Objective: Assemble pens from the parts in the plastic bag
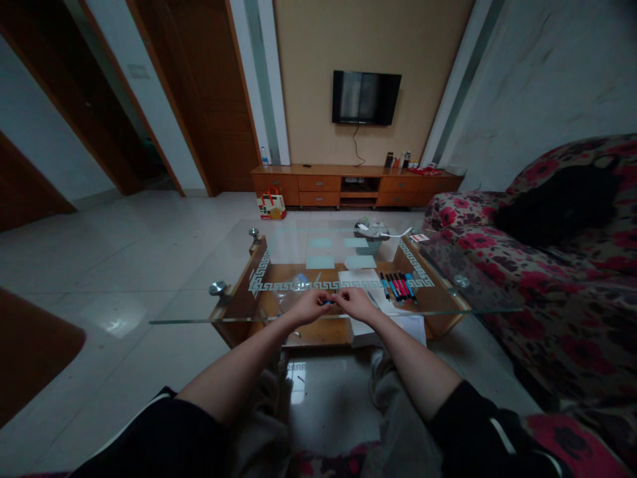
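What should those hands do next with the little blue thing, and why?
Perhaps the left hand should carry the small blue thing toward the pens. It's at the left fingertips, close to the right hand, and the pens lie side by side to the right, some showing blue too.

The left hand (313,307) pinches a small blue object (326,303) over the glass table (194,307), the right hand (355,304) close against it. Rightward, markers (402,287) lie side by side near white paper (357,277)
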`<action>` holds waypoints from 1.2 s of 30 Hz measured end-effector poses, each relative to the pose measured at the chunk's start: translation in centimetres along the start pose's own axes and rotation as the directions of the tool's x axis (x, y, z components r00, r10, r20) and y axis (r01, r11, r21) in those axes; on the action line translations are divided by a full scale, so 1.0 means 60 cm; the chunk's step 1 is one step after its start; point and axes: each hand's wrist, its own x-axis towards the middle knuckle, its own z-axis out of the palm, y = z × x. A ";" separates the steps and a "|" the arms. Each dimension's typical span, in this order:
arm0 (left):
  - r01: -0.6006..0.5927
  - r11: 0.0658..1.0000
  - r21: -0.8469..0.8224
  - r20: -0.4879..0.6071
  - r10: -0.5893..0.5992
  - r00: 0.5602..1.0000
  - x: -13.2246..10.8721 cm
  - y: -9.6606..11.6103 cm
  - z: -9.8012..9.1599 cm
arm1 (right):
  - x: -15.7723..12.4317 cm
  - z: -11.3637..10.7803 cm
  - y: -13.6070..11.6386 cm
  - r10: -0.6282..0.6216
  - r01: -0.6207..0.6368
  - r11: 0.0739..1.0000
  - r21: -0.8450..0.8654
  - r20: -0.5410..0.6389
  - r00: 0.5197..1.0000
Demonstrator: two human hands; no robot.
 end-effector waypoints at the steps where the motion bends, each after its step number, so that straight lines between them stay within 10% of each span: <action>1: -0.001 1.000 0.002 0.000 0.001 1.000 0.000 0.000 0.000 | 0.000 0.000 0.000 0.000 0.000 1.000 0.000 0.001 1.000; 36: -0.014 1.000 0.015 -0.002 0.014 1.000 -0.002 0.004 -0.003 | 0.001 0.007 0.008 -0.033 0.033 0.999 0.021 -0.018 0.999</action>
